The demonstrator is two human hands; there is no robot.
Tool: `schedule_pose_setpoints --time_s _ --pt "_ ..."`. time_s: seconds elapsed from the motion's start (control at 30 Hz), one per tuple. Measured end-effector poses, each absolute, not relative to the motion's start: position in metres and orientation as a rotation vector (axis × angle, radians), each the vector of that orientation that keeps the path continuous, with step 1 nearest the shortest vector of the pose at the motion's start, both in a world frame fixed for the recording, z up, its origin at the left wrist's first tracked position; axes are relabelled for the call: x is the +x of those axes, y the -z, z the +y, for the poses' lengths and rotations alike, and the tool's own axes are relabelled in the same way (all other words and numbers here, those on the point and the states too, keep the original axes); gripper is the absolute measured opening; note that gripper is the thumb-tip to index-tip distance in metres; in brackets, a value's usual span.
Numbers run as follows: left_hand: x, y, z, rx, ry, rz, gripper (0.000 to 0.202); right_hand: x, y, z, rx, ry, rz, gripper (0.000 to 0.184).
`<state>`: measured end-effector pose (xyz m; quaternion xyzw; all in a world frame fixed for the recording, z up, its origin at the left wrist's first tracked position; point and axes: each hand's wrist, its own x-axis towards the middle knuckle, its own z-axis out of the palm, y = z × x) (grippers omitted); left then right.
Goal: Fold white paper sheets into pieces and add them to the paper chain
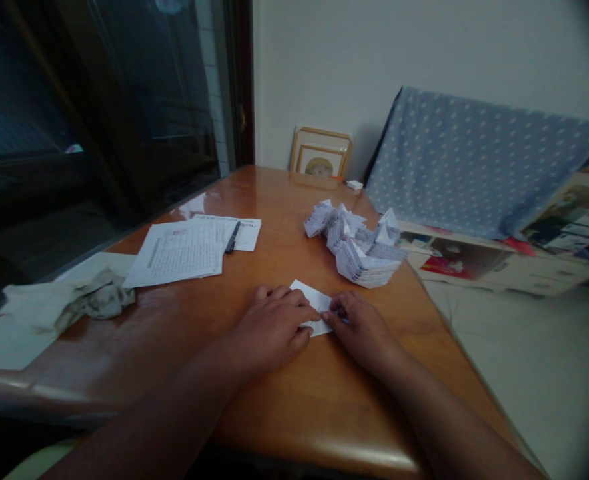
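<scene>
A small white piece of paper [314, 301] lies on the wooden table [294, 393] in front of me. My left hand [273, 328] rests on its left part, fingers curled down and pressing it flat. My right hand [362, 328] is at its right edge, fingertips pinched together on the paper. A heap of folded printed paper pieces [362, 245] sits just beyond the hands, to the right.
Printed sheets [184, 252] with a black pen [232, 237] lie at the left, and a crumpled cloth [97, 298] lies nearer the window. A framed picture [320, 158] leans on the wall. A dotted blue cover [474, 163] drapes furniture at the right, past the table edge.
</scene>
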<state>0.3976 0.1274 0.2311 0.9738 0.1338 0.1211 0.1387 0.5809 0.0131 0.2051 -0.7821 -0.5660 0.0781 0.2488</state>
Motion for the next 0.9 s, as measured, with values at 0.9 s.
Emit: schedule_pose_setpoints --time_s 0.9 --pt "0.398 -0.224 0.131 2.824 -0.367 0.404 0.024 0.512 -0.231 -0.033 -2.2 0.195 -2.066 0.027"
